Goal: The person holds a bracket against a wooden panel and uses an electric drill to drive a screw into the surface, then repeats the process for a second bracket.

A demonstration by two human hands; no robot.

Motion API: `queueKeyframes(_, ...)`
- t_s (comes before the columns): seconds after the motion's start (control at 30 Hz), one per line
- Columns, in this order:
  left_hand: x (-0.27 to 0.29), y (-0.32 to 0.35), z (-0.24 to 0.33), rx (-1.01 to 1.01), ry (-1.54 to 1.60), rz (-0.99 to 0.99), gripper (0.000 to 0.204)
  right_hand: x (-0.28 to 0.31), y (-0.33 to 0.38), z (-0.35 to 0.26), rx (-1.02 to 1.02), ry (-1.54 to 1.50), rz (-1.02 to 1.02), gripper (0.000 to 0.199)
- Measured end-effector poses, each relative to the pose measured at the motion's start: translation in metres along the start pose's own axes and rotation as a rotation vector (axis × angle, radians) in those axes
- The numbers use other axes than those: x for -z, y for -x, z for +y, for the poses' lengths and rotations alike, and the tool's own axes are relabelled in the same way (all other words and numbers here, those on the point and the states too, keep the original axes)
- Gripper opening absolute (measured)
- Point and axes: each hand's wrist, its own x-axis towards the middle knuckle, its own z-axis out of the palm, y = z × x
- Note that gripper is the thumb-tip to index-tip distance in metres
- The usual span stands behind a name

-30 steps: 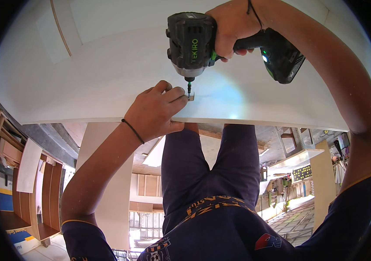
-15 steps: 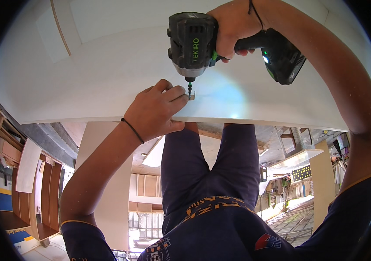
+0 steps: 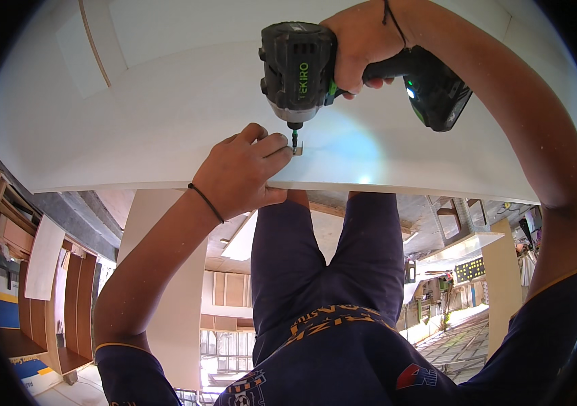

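Note:
My right hand (image 3: 364, 42) is wrapped round the grip of a black cordless impact driver (image 3: 298, 68), its light shining on a white panel (image 3: 187, 145). The driver's bit points down at a small metal bracket (image 3: 298, 150), close to the panel's near edge. At the bracket's left side my left hand (image 3: 251, 162) has its fingers bent together, their tips touching or holding the bracket. The thumb reaches to the panel's near edge. Any screw under the bit is too small or too hidden by the fingers to make out.
A thin brown strip (image 3: 95, 44) lies on white board at the far left. Brown wooden cabinet frames (image 3: 65, 304) stand at the left. My legs (image 3: 329, 250) are right below the panel's near edge. A pale upright board (image 3: 505, 271) stands at the right.
The impact driver and my right hand have shifted very slightly left and down. My left hand and the bracket stay in place.

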Motion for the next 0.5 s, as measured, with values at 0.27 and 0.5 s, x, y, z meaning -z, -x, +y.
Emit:
queueKeyframes(0.27, -0.001, 0.001, -0.001, -0.001, -0.005, 0.003, 0.043, 0.005, -0.003, 0.006, 0.075, -0.082, -0.084, 0.022)
queueKeyframes(0.5, -0.001, 0.001, -0.001, 0.003, 0.004, 0.0, 0.043, 0.004, -0.007, 0.011, 0.101, -0.087, -0.089, 0.02)
